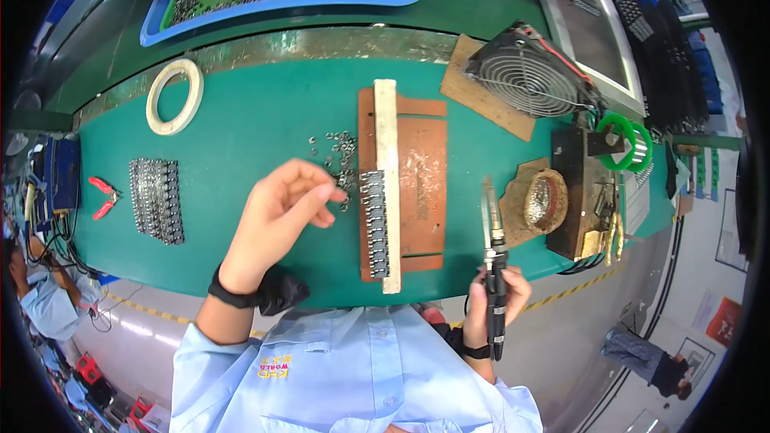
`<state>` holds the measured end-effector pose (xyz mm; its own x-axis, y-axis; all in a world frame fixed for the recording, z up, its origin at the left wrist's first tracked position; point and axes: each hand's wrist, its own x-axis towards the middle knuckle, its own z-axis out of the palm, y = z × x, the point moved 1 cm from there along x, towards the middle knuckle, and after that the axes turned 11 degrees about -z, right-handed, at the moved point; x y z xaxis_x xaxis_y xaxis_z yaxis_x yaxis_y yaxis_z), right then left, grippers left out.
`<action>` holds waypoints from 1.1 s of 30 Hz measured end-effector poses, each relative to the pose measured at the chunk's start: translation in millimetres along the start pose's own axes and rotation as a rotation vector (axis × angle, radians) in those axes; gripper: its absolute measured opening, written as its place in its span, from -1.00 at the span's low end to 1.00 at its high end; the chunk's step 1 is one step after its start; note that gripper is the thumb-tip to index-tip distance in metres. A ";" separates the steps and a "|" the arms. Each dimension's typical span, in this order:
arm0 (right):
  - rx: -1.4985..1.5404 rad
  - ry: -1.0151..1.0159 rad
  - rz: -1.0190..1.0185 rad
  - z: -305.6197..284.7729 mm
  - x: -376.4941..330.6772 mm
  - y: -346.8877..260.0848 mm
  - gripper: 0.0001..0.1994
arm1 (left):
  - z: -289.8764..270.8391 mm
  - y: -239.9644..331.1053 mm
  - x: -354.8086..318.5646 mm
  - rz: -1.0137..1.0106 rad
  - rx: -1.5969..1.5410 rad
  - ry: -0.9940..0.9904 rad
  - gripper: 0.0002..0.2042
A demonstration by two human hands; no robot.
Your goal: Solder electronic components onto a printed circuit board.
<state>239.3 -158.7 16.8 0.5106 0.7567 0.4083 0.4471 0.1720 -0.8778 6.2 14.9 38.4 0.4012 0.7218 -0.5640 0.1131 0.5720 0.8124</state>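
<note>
My left hand (pixel 281 212) is over the green mat with its fingers curled and the thumb against the index finger. Whatever is between them, if anything, is too small to make out. Just beyond the fingertips lie loose small metal parts (pixel 345 148). In my right hand (pixel 513 293) is a black soldering iron (pixel 496 289), upright in the picture, its slim metal end pointing away from me. Between my hands lies a brown board (pixel 423 168) with a pale bar (pixel 386 124) across it. A row of small dark metal components (pixel 374 228) lines the bar's left edge.
At left are a white tape ring (pixel 152 104), rows of metal parts (pixel 156 200) and red-handled cutters (pixel 103 198). A blue tray (pixel 281 4) stands at the back. To the right are a fan (pixel 525 80), a round tin (pixel 545 201) and a green solder spool (pixel 626 144).
</note>
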 end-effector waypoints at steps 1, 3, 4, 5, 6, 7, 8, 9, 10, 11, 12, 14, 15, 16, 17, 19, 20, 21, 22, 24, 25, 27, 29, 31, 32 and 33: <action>0.111 -0.057 0.026 1.8 1.6 -0.9 -0.59 | 4.8 -0.7 -6.9 0.009 0.004 -0.010 -0.91; 0.333 -0.173 0.084 5.1 3.8 -1.3 -0.58 | 15.9 -5.1 -22.4 -0.040 -0.013 -0.009 -0.86; 0.336 -0.166 0.079 6.9 5.1 -0.6 -0.58 | 20.3 -8.6 -29.4 -0.035 -0.007 -0.011 -0.86; 0.405 -0.185 0.077 9.2 6.6 0.7 -0.57 | 25.0 -13.7 -35.0 -0.040 -0.035 -0.022 -0.84; 0.473 -0.207 0.071 10.1 7.9 1.7 -0.57 | 29.6 -19.1 -39.9 -0.042 -0.066 -0.033 -0.82; 0.540 -0.228 0.064 9.9 8.9 2.2 -0.56 | 33.6 -21.0 -42.1 -0.044 -0.097 -0.046 -0.81; 0.539 -0.221 0.056 8.5 9.8 2.6 -0.56 | 36.4 -19.7 -42.5 -0.037 -0.091 -0.052 -0.81; 0.552 -0.225 0.056 6.5 10.8 2.9 -0.57 | 38.6 -18.2 -42.4 -0.067 -0.127 -0.068 -0.80; 0.563 -0.226 0.055 4.1 11.9 2.9 -0.57 | 40.7 -16.3 -42.0 -0.098 -0.161 -0.086 -0.80; 0.578 -0.231 0.056 1.2 14.1 3.4 -0.58 | 44.0 -14.2 -41.6 -0.129 -0.195 -0.099 -0.79; 0.577 -0.221 0.047 -1.9 16.3 3.6 -0.58 | 47.6 -12.0 -41.4 -0.123 -0.186 -0.107 -0.79; 0.592 -0.245 0.031 -7.9 20.5 3.0 -0.58 | 54.4 -8.6 -41.1 -0.101 -0.164 -0.091 -0.79; 0.598 -0.257 0.023 -11.2 22.8 2.5 -0.59 | 58.0 -7.0 -41.0 -0.089 -0.153 -0.085 -0.80; 0.598 -0.244 0.012 -13.9 23.9 1.3 -0.59 | 60.4 -5.7 -41.6 -0.081 -0.141 -0.094 -0.80; 0.597 -0.248 0.033 -16.8 24.3 0.0 -0.59 | 62.7 -4.9 -42.4 -0.074 -0.127 -0.091 -0.80; 0.597 -0.258 0.072 -23.6 25.0 -3.2 -0.58 | 68.2 -1.9 -45.1 -0.056 -0.100 -0.084 -0.79; 0.598 -0.246 0.058 -27.8 26.3 -5.7 -0.58 | 72.0 0.5 -47.6 -0.044 -0.088 -0.092 -0.79; 0.584 -0.253 0.059 -32.8 28.3 -8.5 -0.58 | 76.8 2.0 -50.2 -0.061 -0.076 -0.089 -0.80; 0.569 -0.261 0.060 -38.3 30.0 -11.3 -0.59 | 81.6 3.8 -52.6 -0.076 -0.064 -0.086 -0.81; 0.554 -0.257 0.044 -49.0 32.1 -13.8 -0.59 | 82.9 13.5 -53.2 -0.077 -0.041 -0.092 -0.82; 0.511 -0.234 0.029 -55.3 31.3 -13.0 -0.59 | 74.8 22.2 -53.1 -0.026 0.069 -0.018 -0.84; 0.427 -0.204 0.008 -73.2 28.6 -10.9 -0.60 | 80.4 45.8 -59.1 0.128 0.262 0.129 -0.87; 0.406 -0.168 -0.020 -93.3 26.7 -8.6 -0.60 | 100.2 81.2 -56.8 0.353 0.474 0.194 -0.87; 0.366 -0.088 -0.060 -103.2 26.6 -8.1 -0.59 | 118.2 118.5 -30.1 0.483 0.680 0.132 -0.83; 0.369 -0.094 -0.069 -111.8 26.2 -6.1 -0.59 | 131.4 135.0 -15.1 0.487 0.752 0.084 -0.80; 0.375 -0.084 -0.081 -123.2 24.4 -7.0 -0.59 | 142.5 147.7 2.7 0.448 0.798 0.083 -0.73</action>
<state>339.1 -219.2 63.8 0.4160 0.7773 0.4720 0.1760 0.4404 -0.8804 153.5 45.8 177.9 0.4955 0.8545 -0.1557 0.5697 -0.1844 0.8009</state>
